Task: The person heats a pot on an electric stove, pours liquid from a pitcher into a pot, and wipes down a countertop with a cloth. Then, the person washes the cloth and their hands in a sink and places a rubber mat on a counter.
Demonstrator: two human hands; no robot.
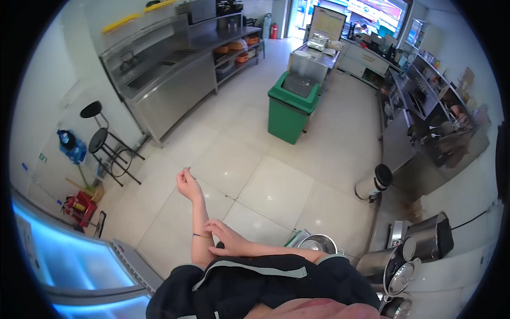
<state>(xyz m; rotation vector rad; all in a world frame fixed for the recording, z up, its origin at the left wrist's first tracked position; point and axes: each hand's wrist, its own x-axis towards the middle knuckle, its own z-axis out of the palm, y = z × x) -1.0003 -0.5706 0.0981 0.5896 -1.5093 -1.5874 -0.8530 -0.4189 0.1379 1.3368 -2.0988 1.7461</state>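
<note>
Wristband [198,235] crosses our left forearm, just beside the fingertips of the right grip [230,240], whose thumb stands apart from its fingers in a loose, wide spread; the left grip [189,184] is slightly curled, and we cannot tell whether it holds anything. Ahead of us, a green bin [287,118] stands in the middle of the room, with a metal bench [309,69] close behind it. Black stools [99,140] flank us at left, beyond a blue-lit cabinet [74,250]; at right, a metal basin [320,242] shows beside our arm, near steel pots [372,269] and a black-lidded canister [367,188]. Open floor [276,181] stretches from us to the green bin, with lanes passing either side, edged at left by a steel sink bench [175,93]. Pale, glossy tiles carry small bright reflections, and light fills the windows [378,15] at the far end.
</note>
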